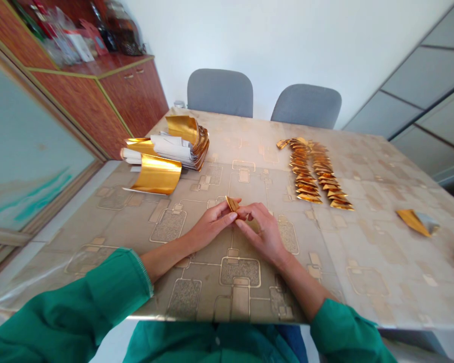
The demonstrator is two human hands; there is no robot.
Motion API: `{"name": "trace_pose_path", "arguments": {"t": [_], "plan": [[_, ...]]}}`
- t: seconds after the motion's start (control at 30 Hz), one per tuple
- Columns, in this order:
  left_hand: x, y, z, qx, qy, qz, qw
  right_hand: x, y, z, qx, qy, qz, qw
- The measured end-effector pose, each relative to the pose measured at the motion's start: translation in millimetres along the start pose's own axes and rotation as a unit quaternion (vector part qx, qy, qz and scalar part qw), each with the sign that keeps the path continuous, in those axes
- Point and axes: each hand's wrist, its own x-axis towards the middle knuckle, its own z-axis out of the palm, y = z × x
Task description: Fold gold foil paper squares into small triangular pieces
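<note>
Between my two hands is a small folded piece of gold foil paper (232, 203), its pointed end sticking up above the fingers. My left hand (212, 224) pinches it from the left, thumb along the near side. From the right, my right hand (264, 231) grips the same piece with thumb and fingertips; its lower part is hidden by the fingers. Both hands are just above the patterned tablecloth (212, 272). Away to the right, two rows of folded gold paper pieces (304, 176) lie nested one against another.
Stacks of gold and white paper sheets (189, 146) lie at the back left, with a curled gold sheet (157, 174) in front. A part-folded gold paper (416, 222) lies far right. Two grey chairs (220, 93) stand behind the table, and a wooden cabinet (136, 96) is at left.
</note>
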Motion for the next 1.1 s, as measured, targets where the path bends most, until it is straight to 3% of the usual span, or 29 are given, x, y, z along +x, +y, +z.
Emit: {"name": "trace_pose_path", "arguments": {"t": [0.57, 1.1], "plan": [[0.9, -0.3, -2.9, 0.185, -0.014, 0.057, 0.981, -2.0, 1.0, 0.6, 0.033, -0.030, 0.052, 0.998], [-1.7, 3.0, -2.8, 0.182, -0.058, 0.038, 0.981, -2.5, 3.3, 3.2, 0.087, -0.015, 0.035, 0.995]]}}
